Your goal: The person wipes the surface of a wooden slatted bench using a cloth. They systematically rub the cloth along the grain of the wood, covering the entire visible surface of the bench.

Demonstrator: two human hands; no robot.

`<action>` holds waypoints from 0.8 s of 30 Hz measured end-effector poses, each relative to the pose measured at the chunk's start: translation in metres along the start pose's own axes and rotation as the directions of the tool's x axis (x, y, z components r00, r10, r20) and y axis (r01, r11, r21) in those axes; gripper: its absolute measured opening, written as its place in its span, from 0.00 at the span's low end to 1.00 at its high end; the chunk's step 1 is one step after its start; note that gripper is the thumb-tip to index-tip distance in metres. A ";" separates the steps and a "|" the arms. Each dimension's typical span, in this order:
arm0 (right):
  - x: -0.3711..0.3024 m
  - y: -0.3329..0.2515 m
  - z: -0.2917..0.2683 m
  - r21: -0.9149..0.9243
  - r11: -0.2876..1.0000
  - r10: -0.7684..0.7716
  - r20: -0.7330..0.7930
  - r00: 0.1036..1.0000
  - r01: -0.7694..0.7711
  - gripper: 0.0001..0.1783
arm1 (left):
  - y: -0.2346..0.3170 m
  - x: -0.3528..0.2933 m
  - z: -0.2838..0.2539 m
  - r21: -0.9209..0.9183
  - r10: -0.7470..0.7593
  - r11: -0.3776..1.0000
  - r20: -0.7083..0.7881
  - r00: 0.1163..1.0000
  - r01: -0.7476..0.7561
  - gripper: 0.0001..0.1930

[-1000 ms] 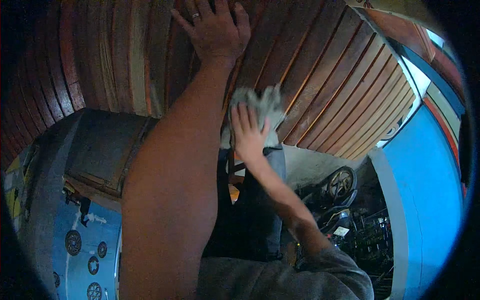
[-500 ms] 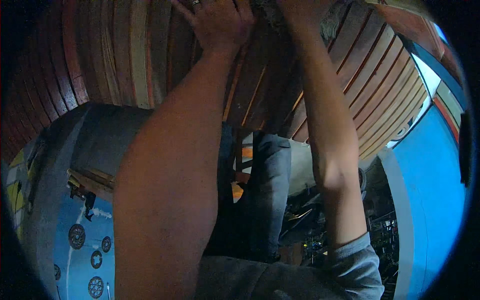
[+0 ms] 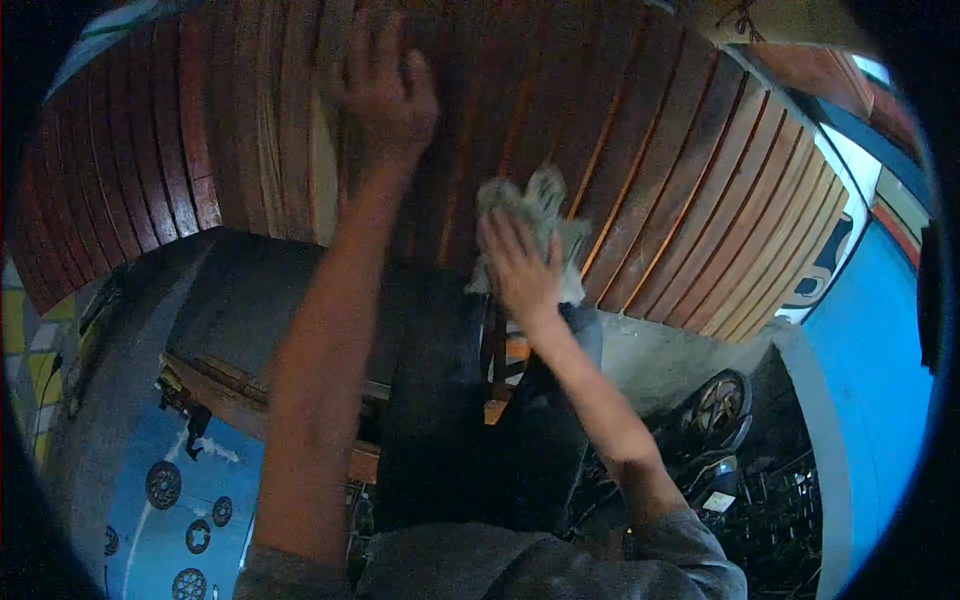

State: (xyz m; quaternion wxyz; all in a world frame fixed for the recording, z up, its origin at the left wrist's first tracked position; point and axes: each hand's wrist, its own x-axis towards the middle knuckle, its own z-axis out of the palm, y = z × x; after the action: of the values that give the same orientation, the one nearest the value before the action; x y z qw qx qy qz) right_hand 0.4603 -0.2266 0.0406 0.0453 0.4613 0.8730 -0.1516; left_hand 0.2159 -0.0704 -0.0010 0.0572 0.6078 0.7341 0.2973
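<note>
pale cloth (image 3: 549, 203) — under the right hand (image 3: 527, 272), against wooden slats (image 3: 640, 205)

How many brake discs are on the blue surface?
5, all lower left on the blue surface: the top disc, the right disc just below it, the middle disc, the bottom disc at the picture's edge, the dim left disc. Others may be hidden.

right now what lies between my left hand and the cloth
In the head view, dark wooden slats lie between your left hand and the pale cloth under your right hand.
</note>
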 end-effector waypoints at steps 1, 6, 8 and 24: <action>0.030 0.015 -0.010 -0.003 1.000 0.030 0.052 0.998 -0.030 0.32 | -0.018 0.005 -0.008 0.106 -0.019 0.994 -0.003 1.000 0.019 0.32; 0.224 0.101 -0.039 0.001 0.966 0.221 -0.517 0.827 -0.258 0.30 | -0.062 0.024 -0.022 0.370 -0.156 0.915 -0.039 0.987 0.160 0.34; 0.233 0.084 -0.021 0.062 0.969 0.236 -0.516 0.824 -0.239 0.29 | -0.078 0.014 -0.047 0.420 -0.175 0.891 -0.031 0.984 0.172 0.35; 0.023 -0.036 0.002 0.099 0.926 -0.376 0.234 0.896 0.363 0.33 | -0.045 0.035 -0.048 0.489 -0.397 0.809 0.044 0.917 0.326 0.33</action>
State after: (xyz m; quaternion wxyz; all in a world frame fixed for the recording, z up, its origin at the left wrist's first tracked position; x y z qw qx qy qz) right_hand 0.4174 -0.2287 0.0419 0.1128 0.2653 0.9277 -0.2372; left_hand 0.1470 -0.0598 0.0247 0.0161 0.4718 0.8802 0.0484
